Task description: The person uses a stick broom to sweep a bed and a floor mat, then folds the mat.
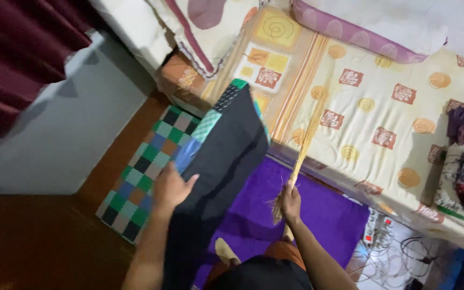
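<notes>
Broom (pixel 306 140) of bound straw sits in our right hand (pixel 291 201), fist tight round its base, bristles out over the patterned bed (pixel 382 115). Our left hand (pixel 170 188) pinches a dark mat (pixel 226 161), lifted off the floor. We judge sweeping's underway; steady strokes needed.

Both forearms are bare from the lower frame edge to the wrists; no sleeves, watch, bracelet or rings can be made out. The left hand (pixel 171 187) and the right hand (pixel 291 202) are ungloved. Below and between the hands, a dark, near-black garment covers the torso at the bottom edge. Just above it, an orange-brown garment shows over the legs. One bare foot is visible below the hands, left of the orange-brown cloth. Finer detail is blurred.
</notes>
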